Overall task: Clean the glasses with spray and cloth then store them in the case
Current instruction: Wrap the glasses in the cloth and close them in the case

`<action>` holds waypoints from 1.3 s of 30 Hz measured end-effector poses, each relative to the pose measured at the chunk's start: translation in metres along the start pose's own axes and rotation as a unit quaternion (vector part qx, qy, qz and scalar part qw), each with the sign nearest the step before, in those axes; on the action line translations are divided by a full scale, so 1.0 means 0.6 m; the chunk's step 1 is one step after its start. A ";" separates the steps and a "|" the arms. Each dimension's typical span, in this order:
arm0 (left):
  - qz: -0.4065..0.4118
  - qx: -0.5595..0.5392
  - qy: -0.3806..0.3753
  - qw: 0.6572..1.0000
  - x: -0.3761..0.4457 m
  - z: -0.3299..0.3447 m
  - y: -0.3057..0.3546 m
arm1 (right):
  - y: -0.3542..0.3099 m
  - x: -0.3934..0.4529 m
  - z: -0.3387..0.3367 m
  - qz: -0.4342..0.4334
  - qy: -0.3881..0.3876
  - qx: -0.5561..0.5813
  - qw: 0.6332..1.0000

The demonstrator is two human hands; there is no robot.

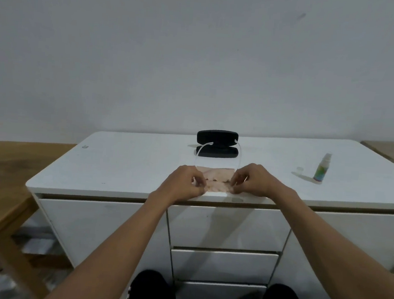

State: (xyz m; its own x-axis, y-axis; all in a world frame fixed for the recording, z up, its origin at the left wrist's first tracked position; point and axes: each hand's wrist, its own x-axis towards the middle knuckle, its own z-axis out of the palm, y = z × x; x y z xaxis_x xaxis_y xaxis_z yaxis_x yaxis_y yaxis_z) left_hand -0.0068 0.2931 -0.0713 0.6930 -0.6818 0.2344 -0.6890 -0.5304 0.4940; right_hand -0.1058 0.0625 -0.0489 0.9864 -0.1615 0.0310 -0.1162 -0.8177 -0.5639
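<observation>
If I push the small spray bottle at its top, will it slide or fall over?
The spray bottle stands upright, tall and narrow on a small base, so it would probably tip rather than slide. It looks small and plastic, likely light. Once down, its round body may roll.

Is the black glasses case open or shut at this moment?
Open. The glasses case stands on the white table with its lid raised above the base, a gap visible between the halves.

Black case [217, 143], pale pink cloth [217, 180], green-labelled spray bottle [321, 169], white desk [131, 167]
</observation>
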 end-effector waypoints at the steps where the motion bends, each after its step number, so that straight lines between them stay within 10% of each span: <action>1: -0.002 -0.001 -0.003 1.000 0.000 -0.001 -0.003 | 0.002 -0.002 -0.003 0.003 -0.017 -0.011 1.000; 22: -0.157 -0.051 0.197 0.966 0.048 0.030 0.011 | -0.013 0.044 0.048 0.073 0.257 -0.035 0.963; 39: -0.183 0.049 0.218 0.957 0.081 0.047 0.010 | -0.004 0.071 0.070 0.101 0.267 -0.137 0.949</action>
State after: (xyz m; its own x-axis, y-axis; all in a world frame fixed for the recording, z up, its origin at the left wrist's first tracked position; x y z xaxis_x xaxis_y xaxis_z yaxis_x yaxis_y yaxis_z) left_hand 0.0167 0.2427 -0.0804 0.9002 -0.1774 0.3978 -0.3842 -0.7535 0.5335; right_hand -0.0587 0.0806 -0.0809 0.7500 -0.5266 0.4002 -0.3938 -0.8417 -0.3695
